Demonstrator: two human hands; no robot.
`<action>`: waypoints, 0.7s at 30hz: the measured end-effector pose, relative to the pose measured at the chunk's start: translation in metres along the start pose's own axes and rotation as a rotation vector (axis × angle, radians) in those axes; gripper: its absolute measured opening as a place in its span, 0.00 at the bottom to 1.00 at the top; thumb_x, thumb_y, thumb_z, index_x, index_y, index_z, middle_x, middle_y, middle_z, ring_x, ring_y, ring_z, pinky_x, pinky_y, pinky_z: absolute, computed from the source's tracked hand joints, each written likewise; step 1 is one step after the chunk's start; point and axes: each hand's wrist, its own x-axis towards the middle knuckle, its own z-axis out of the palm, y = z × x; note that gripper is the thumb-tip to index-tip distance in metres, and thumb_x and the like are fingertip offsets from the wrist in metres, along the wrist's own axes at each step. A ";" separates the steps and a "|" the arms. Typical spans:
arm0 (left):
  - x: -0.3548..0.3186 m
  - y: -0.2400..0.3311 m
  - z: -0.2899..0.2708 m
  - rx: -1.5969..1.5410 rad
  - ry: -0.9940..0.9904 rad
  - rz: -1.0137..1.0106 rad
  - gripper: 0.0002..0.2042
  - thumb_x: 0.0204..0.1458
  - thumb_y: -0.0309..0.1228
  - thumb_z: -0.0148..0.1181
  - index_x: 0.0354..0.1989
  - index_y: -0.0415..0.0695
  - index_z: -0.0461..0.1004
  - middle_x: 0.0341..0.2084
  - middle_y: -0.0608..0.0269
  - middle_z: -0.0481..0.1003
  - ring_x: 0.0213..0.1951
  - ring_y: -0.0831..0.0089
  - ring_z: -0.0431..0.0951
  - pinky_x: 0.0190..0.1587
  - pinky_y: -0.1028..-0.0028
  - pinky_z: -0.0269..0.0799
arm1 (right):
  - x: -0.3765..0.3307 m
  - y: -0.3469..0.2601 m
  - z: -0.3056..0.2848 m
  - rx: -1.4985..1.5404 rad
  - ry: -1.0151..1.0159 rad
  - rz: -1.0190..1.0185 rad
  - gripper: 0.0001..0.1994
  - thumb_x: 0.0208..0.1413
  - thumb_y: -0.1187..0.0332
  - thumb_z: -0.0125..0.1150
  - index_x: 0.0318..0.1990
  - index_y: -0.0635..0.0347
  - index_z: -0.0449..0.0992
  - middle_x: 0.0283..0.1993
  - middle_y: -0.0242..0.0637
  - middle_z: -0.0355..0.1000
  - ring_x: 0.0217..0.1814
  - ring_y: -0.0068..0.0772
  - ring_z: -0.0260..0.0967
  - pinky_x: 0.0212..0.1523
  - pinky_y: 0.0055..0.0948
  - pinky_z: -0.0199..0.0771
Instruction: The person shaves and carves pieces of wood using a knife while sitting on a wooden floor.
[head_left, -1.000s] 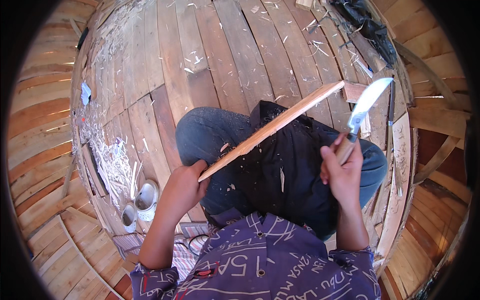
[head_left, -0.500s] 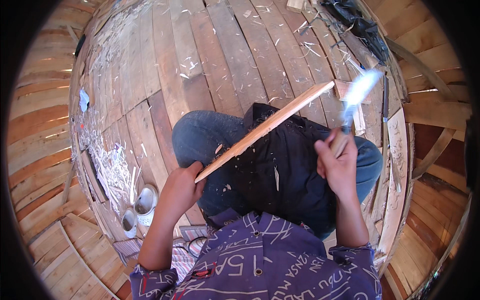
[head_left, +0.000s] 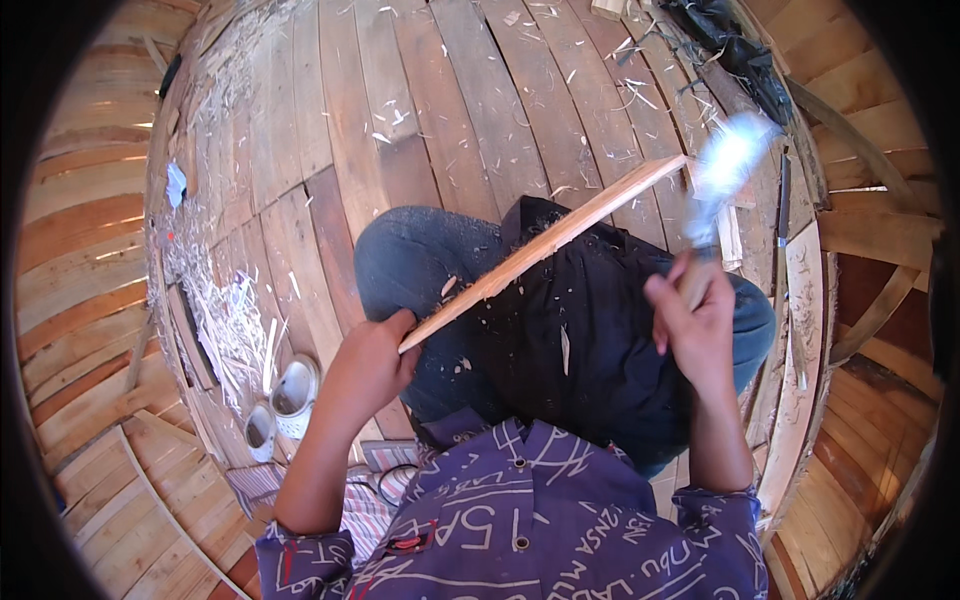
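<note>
Two things are held in the head view: the left hand (head_left: 372,362) has its fingers curled round the near end of a wooden strip (head_left: 545,250), which slants up rightward above the black cloth (head_left: 580,320) on the lap, while the right hand (head_left: 695,320) clasps the handle of a knife (head_left: 730,170), its blade blurred, pointing up beside the strip's far end. Pale shavings (head_left: 230,325) and white shoes (head_left: 292,398) lie at left on the plank floor (head_left: 385,180).

Left forearm (head_left: 325,460) slants far and right, left hand (head_left: 372,358) curled in, back upward. Right forearm (head_left: 720,435) points far, leaning slightly left, right hand (head_left: 697,322) curled, thumb (head_left: 664,292) on left side. Hands well apart.
</note>
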 end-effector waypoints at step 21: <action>-0.001 -0.002 0.004 -0.028 -0.014 -0.005 0.07 0.49 0.26 0.60 0.28 0.37 0.69 0.21 0.42 0.71 0.28 0.43 0.73 0.30 0.54 0.66 | -0.006 0.003 -0.004 -0.071 -0.044 0.019 0.11 0.53 0.74 0.63 0.38 0.60 0.65 0.22 0.30 0.66 0.21 0.20 0.66 0.22 0.23 0.66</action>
